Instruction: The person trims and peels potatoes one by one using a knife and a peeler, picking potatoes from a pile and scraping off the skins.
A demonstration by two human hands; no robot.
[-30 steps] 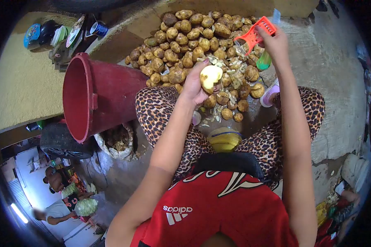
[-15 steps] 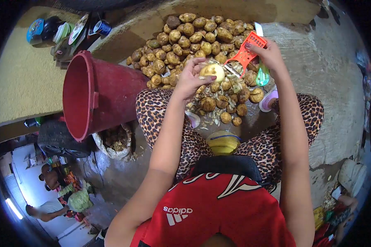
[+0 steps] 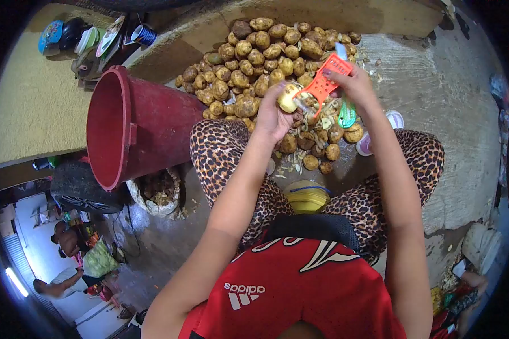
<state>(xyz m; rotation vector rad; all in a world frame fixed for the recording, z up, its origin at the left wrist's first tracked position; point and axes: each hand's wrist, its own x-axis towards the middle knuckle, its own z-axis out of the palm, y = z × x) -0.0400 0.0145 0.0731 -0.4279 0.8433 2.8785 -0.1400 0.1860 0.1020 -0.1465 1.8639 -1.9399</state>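
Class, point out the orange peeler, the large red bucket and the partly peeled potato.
Orange peeler point(image 3: 322, 85): head view, on its flat body.
Red bucket point(image 3: 167, 116): head view, on its outer side wall.
Partly peeled potato point(image 3: 287, 100): head view, on its pale skinless part.

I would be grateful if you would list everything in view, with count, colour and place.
potatoes: many, brown, heaped ahead
partly peeled potato: one, pale yellow, left grip
peeler: one, orange, right grip
green object: one, below the peeler
big bucket: one, dark red, left of the heap
sack: one, white, below the bucket
yellow object: one, between the legs
wheel: one, black, left
cup: one, blue, upper left
other people: two lower left, one partly visible lower right
trousers: one pair, leopard print
shirt: one, red
hands: two, bare, centre
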